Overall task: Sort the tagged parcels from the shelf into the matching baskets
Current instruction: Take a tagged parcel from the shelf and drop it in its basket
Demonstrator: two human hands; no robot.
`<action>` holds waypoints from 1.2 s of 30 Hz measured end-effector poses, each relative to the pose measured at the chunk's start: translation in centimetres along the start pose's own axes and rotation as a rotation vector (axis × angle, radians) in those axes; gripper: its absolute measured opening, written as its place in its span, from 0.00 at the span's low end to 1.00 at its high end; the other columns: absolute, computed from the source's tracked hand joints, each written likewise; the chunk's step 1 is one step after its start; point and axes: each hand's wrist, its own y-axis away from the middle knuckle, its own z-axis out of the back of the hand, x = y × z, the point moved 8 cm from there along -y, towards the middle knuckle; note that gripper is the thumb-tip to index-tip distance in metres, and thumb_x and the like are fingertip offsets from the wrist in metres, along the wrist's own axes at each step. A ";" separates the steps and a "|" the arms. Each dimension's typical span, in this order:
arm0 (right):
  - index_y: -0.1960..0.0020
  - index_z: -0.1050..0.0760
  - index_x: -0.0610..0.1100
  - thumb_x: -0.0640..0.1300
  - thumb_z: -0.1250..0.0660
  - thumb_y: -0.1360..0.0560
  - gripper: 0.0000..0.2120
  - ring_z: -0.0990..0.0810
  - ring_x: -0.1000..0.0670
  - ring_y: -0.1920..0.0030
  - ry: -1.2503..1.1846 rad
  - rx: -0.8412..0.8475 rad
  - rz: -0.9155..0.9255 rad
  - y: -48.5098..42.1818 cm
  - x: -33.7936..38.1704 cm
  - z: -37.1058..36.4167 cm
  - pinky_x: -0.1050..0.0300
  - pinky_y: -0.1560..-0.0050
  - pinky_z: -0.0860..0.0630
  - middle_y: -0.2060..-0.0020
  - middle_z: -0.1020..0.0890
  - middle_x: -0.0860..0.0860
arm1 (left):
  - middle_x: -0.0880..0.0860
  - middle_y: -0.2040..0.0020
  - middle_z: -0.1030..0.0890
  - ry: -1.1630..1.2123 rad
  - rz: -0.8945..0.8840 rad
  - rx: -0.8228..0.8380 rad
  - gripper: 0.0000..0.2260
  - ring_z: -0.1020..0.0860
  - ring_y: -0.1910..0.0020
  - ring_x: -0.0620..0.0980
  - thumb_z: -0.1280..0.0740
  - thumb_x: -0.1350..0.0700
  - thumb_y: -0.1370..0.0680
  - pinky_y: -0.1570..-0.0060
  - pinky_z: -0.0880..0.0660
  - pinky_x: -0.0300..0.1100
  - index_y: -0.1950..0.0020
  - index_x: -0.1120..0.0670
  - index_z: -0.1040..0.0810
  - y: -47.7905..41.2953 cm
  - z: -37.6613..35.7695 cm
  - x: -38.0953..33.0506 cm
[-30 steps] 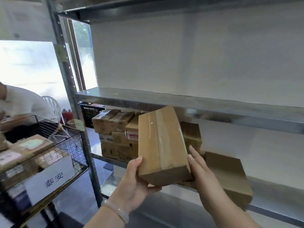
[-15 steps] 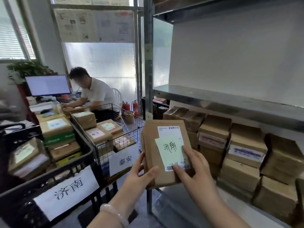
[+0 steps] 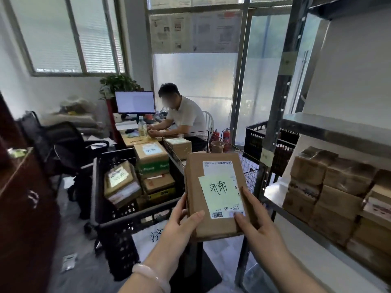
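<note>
I hold a brown cardboard parcel [image 3: 213, 166] label-up in front of me, with a white shipping label and a pale green tag reading 济南. My left hand [image 3: 179, 225] grips its lower left corner, thumb on top. My right hand [image 3: 258, 225] grips its lower right edge, thumb on the label. Just behind and left of the parcel stands a black plastic basket [image 3: 118, 223] with several tagged parcels inside and a partly hidden white sign starting 济. A wire basket [image 3: 249, 166] with a parcel sits behind the held parcel. More brown parcels [image 3: 330, 187] are stacked on the metal shelf [image 3: 338, 127] at right.
A person in a white shirt [image 3: 186, 115] sits at a desk with a monitor [image 3: 135, 102] beyond the baskets. A black office chair [image 3: 69, 142] stands at left, a dark wooden cabinet [image 3: 25, 208] at near left. Another black crate [image 3: 264, 140] sits by the shelf post.
The view has swung left from the shelf to the baskets. The parcel was turned label-up and carried away from the shelf toward the black basket, both hands still on it.
</note>
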 end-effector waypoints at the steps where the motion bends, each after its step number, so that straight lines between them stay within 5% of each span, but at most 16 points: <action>1: 0.33 0.37 0.72 0.47 0.34 0.22 0.26 0.30 0.71 0.42 0.005 0.015 0.010 -0.7 0.3 -0.9 0.76 0.51 0.29 0.39 0.31 0.73 | 0.49 0.38 0.21 -0.002 -0.022 -0.006 0.35 0.16 0.51 0.44 0.25 0.48 0.33 0.59 0.20 0.36 0.29 0.37 0.36 -0.4 0.8 -0.4; 6: 0.32 0.38 0.70 0.48 0.34 0.23 0.25 0.31 0.79 0.47 -0.015 0.140 0.038 -4.7 1.0 -6.2 0.80 0.55 0.31 0.41 0.33 0.76 | 0.47 0.39 0.20 -0.030 -0.070 -0.129 0.39 0.16 0.46 0.48 0.20 0.43 0.36 0.43 0.20 0.49 0.29 0.34 0.34 -2.8 6.4 -1.7; 12: 0.31 0.38 0.71 0.53 0.38 0.21 0.22 0.30 0.73 0.42 -0.068 0.260 0.041 -10.8 0.9 -11.8 0.71 0.46 0.32 0.38 0.29 0.70 | 0.51 0.41 0.18 0.003 -0.075 -0.342 0.32 0.15 0.52 0.49 0.26 0.46 0.31 0.59 0.20 0.42 0.29 0.38 0.32 -6.4 14.2 -4.0; 16: 0.32 0.38 0.72 0.56 0.40 0.21 0.20 0.31 0.71 0.41 -0.055 0.306 0.024 -15.4 0.3 -14.1 0.62 0.38 0.32 0.42 0.30 0.72 | 0.50 0.42 0.17 0.006 -0.026 -0.476 0.32 0.17 0.47 0.52 0.25 0.45 0.29 0.46 0.20 0.52 0.27 0.42 0.31 -9.1 18.6 -4.7; 18: 0.31 0.37 0.70 0.55 0.40 0.20 0.20 0.30 0.70 0.42 -0.045 0.317 0.020 -18.0 0.2 -14.9 0.57 0.35 0.32 0.44 0.29 0.72 | 0.52 0.43 0.17 -0.017 0.001 -0.524 0.30 0.16 0.48 0.52 0.25 0.47 0.28 0.48 0.19 0.51 0.28 0.43 0.30 -10.1 20.4 -5.0; 20: 0.30 0.35 0.66 0.53 0.40 0.20 0.20 0.30 0.76 0.48 -0.037 0.338 0.039 -20.5 0.2 -15.6 0.67 0.41 0.31 0.45 0.28 0.69 | 0.53 0.46 0.15 -0.032 0.019 -0.536 0.28 0.15 0.54 0.51 0.24 0.48 0.31 0.58 0.19 0.45 0.32 0.42 0.28 -11.0 21.9 -5.3; 22: 0.31 0.34 0.65 0.51 0.40 0.20 0.18 0.29 0.77 0.51 -0.013 0.399 0.037 -22.8 0.0 -16.7 0.78 0.53 0.31 0.46 0.28 0.68 | 0.55 0.48 0.14 -0.045 0.051 -0.503 0.38 0.15 0.54 0.52 0.19 0.45 0.42 0.59 0.21 0.45 0.33 0.45 0.25 -12.1 23.3 -5.5; 24: 0.33 0.34 0.68 0.53 0.37 0.21 0.19 0.27 0.67 0.41 0.011 0.484 0.006 -24.7 -0.6 -18.3 0.71 0.47 0.28 0.41 0.25 0.62 | 0.58 0.45 0.15 -0.061 0.103 -0.430 0.46 0.16 0.50 0.56 0.17 0.46 0.49 0.53 0.20 0.48 0.32 0.49 0.24 -13.3 24.2 -5.4; 26: 0.33 0.35 0.67 0.53 0.35 0.22 0.20 0.27 0.58 0.37 0.048 0.526 -0.016 -26.3 -1.1 -19.5 0.72 0.50 0.29 0.37 0.25 0.57 | 0.61 0.44 0.16 -0.106 0.135 -0.364 0.41 0.18 0.48 0.58 0.21 0.49 0.46 0.47 0.22 0.49 0.32 0.50 0.24 -14.7 24.2 -5.7; 30: 0.34 0.33 0.61 0.52 0.36 0.21 0.16 0.24 0.65 0.56 0.049 0.584 -0.089 -29.1 -2.0 -20.8 0.77 0.70 0.31 0.48 0.22 0.58 | 0.60 0.44 0.16 -0.192 0.174 -0.303 0.37 0.18 0.49 0.56 0.24 0.52 0.44 0.46 0.21 0.46 0.34 0.51 0.23 -17.6 23.5 -6.0; 32: 0.37 0.28 0.56 0.53 0.35 0.22 0.14 0.22 0.61 0.55 0.085 0.560 -0.063 -30.2 -2.6 -20.9 0.74 0.64 0.27 0.49 0.21 0.57 | 0.58 0.42 0.16 -0.180 0.161 -0.321 0.35 0.17 0.49 0.55 0.24 0.52 0.42 0.48 0.20 0.45 0.34 0.49 0.23 -18.5 23.3 -6.0; 36: 0.40 0.23 0.53 0.54 0.32 0.25 0.15 0.20 0.53 0.49 0.071 0.441 -0.105 -32.1 -4.4 -20.6 0.47 0.43 0.23 0.51 0.18 0.55 | 0.44 0.38 0.19 -0.208 0.036 -0.527 0.26 0.20 0.46 0.42 0.28 0.44 0.28 0.44 0.27 0.48 0.30 0.38 0.28 -18.3 23.2 -6.5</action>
